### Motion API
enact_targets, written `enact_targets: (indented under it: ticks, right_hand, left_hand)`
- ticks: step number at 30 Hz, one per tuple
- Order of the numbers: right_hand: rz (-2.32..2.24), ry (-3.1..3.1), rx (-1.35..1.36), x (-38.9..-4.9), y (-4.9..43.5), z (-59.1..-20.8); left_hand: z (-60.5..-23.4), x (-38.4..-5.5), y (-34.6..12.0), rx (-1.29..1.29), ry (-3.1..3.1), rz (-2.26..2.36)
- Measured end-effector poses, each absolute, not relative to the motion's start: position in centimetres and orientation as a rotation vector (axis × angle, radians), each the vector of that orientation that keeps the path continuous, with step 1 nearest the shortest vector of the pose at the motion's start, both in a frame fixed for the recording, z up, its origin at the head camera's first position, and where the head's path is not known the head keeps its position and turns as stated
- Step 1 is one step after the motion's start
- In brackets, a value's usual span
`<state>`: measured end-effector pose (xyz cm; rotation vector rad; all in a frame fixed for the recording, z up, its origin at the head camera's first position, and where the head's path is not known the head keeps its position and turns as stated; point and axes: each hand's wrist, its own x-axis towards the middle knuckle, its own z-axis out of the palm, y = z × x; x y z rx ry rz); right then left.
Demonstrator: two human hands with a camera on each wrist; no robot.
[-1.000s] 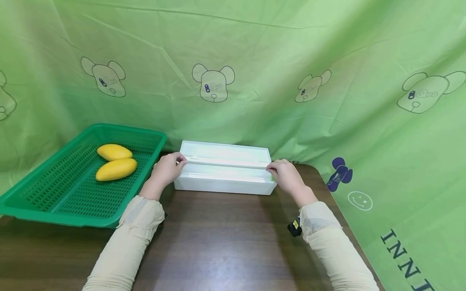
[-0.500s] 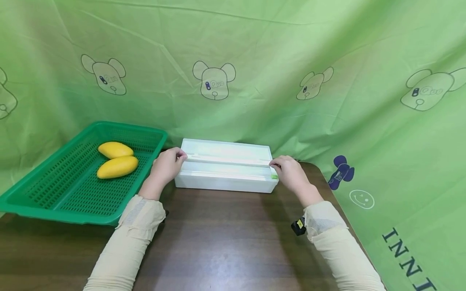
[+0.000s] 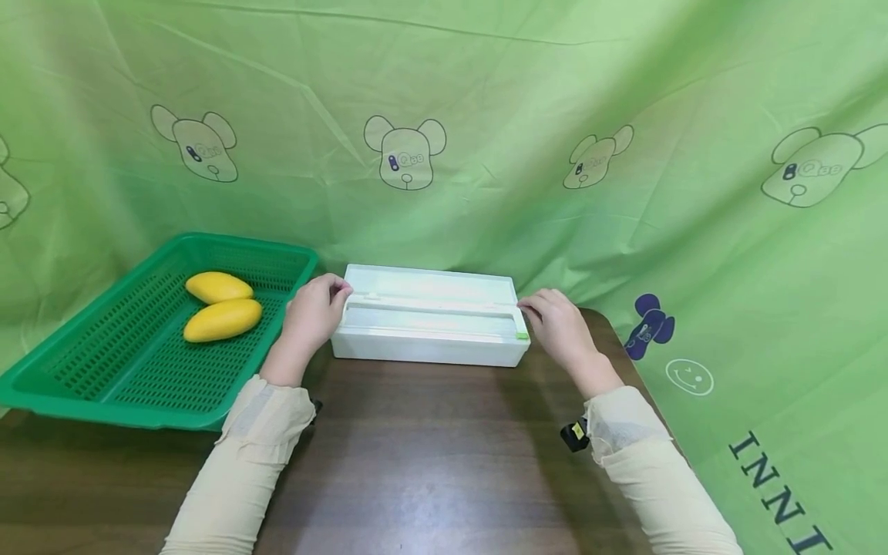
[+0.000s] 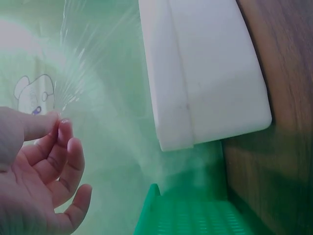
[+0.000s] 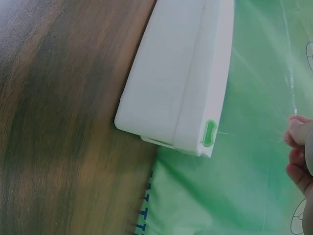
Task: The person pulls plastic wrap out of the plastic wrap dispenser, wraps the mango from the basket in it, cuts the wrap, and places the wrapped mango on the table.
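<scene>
A white cling film dispenser (image 3: 430, 348) with a small green slider (image 5: 209, 133) at its right end sits on the table against the curtain. Clear cling film (image 4: 73, 73), creased into fine lines, stretches above it from hand to hand. My left hand (image 3: 312, 312) pinches one corner of the film between thumb and forefinger, its other fingers loosely bent. At the opposite corner my right hand (image 3: 556, 327) pinches the film's edge with its fingertips. Both hands stand apart from the dispenser in the wrist views. The transparent film is hard to see in the head view.
A green perforated basket (image 3: 153, 418) stands on the left of the brown table (image 3: 416, 462), with two yellow mangoes (image 3: 222, 321) in it. Behind and to the right hangs a green curtain (image 3: 486, 100) with printed bear heads.
Both hands have risen a little from the dispenser, and the right hand has shifted slightly right. The dispenser's front opening shows more plainly now. The basket and mangoes stay put.
</scene>
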<state>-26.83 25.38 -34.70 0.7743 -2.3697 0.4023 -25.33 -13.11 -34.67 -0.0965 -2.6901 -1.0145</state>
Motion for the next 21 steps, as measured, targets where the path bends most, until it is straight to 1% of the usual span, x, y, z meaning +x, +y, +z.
enact_targets:
  ticks: [9,21]
  right_hand:
    - [0.386,-2.2,0.859,-26.7,25.9,-34.6]
    - [0.405,-2.089,0.877,-26.2,26.0,-34.1]
  left_hand:
    - [-34.1,-24.5,-12.8,-0.061,-2.6,-1.049]
    - [-33.2,-23.4,-13.0,-0.073,-2.557,-1.067]
